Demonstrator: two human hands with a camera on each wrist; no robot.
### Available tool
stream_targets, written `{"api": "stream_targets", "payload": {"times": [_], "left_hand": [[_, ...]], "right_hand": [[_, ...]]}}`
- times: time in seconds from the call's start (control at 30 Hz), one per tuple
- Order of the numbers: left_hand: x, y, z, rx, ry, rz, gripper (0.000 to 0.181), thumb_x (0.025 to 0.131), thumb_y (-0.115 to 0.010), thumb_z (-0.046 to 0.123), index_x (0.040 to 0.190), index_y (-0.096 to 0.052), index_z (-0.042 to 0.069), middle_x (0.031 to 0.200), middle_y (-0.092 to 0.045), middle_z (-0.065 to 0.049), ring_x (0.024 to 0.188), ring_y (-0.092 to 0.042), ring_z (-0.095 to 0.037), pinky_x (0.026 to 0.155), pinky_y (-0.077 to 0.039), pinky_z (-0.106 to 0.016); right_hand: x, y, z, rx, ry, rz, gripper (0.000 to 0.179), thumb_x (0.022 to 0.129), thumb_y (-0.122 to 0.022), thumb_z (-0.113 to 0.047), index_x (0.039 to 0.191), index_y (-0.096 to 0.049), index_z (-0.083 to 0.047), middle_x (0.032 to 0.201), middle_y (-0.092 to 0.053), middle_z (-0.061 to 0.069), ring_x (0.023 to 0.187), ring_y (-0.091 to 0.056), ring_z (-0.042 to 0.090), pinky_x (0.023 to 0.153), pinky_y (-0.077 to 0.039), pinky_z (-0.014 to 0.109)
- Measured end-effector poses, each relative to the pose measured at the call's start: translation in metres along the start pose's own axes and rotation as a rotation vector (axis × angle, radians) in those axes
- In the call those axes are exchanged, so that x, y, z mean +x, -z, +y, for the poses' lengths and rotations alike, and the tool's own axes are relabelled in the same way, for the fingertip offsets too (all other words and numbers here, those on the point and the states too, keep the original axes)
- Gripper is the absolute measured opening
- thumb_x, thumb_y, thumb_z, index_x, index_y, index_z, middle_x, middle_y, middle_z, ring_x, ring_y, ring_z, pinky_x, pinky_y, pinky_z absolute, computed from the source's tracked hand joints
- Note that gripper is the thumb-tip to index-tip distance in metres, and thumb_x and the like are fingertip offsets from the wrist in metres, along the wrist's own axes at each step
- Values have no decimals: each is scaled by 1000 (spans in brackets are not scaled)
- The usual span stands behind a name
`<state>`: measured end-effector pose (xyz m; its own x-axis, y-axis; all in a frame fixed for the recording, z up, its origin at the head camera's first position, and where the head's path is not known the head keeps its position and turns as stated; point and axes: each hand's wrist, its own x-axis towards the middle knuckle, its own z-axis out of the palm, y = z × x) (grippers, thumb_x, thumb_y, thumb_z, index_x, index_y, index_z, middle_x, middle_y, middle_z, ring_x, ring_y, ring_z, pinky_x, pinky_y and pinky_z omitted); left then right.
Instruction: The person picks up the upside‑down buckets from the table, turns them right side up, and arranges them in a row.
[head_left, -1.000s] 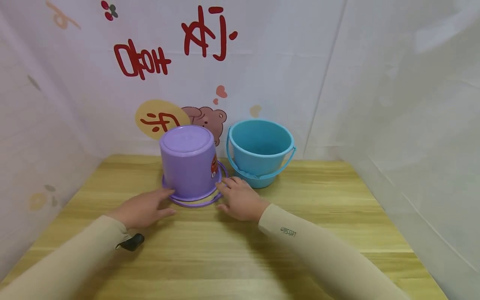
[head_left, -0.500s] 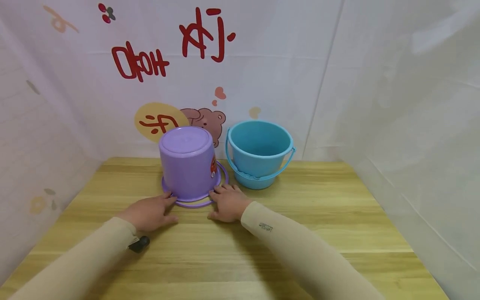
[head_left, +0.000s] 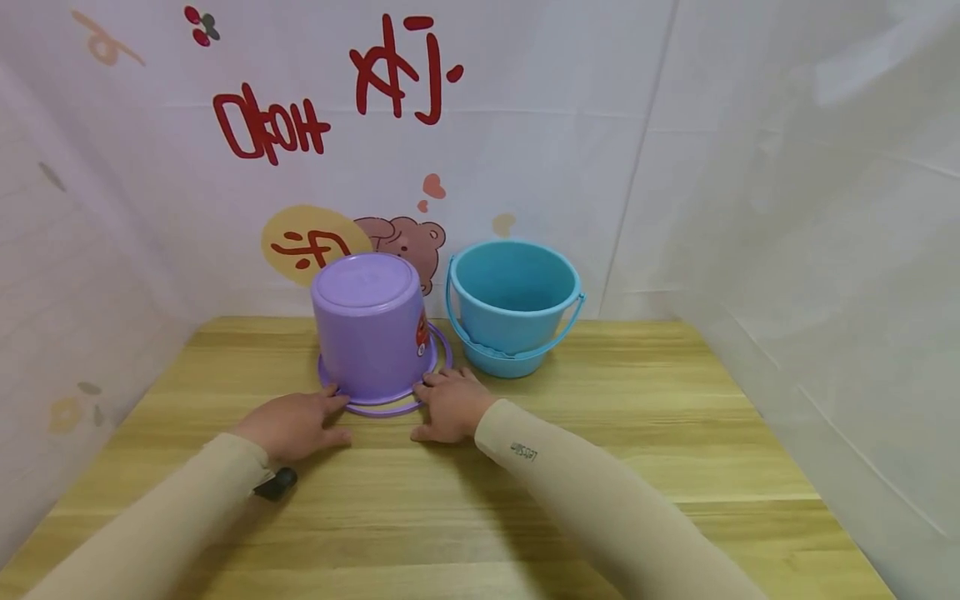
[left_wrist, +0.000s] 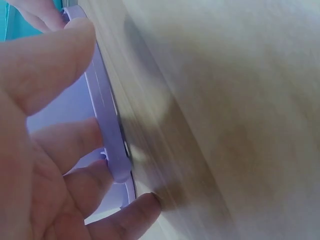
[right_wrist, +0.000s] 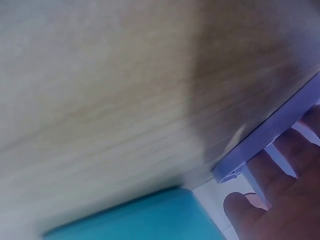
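Observation:
A purple bucket (head_left: 366, 346) stands upside down at the back left of the wooden table, base up, with a red sticker on its right side. Its purple handle (head_left: 382, 411) lies round the front of the rim. My left hand (head_left: 292, 427) is at the front left of the rim, fingertips on it and thumb spread away. In the left wrist view, those fingers (left_wrist: 70, 142) reach to the purple edge. At the front right, my right hand (head_left: 452, 406) has its fingertips at the rim and handle. The right wrist view shows its fingers (right_wrist: 272, 172) laid against the purple edge.
An upright light blue bucket (head_left: 510, 333) stands right of the purple one, close to my right hand, its handle hanging in front. White printed cloth (head_left: 555, 167) encloses the back and sides of the table (head_left: 405, 517). A black object (head_left: 276, 485) shows at my left cuff.
My right hand has moved left and in against the purple bucket's rim. My left hand has shifted slightly right to touch it. Both buckets keep their places on the table.

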<state>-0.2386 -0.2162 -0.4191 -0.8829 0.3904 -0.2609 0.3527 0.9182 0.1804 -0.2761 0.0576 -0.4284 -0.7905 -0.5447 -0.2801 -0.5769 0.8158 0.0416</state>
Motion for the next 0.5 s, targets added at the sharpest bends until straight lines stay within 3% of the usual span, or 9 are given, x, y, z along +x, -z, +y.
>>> {"api": "stream_targets", "payload": {"times": [0.5], "left_hand": [[-2,5,2,11,-2,-20,76,100,-63,58,154,-52,5,163,-38,-31,142,-49,-52,115,-41,-64]], "right_hand": [[0,1,-1,0,0,-5,85,97,-57,-72,165,-37,-26,172,-35,0,160,-30,30,130,-24,57]]}}
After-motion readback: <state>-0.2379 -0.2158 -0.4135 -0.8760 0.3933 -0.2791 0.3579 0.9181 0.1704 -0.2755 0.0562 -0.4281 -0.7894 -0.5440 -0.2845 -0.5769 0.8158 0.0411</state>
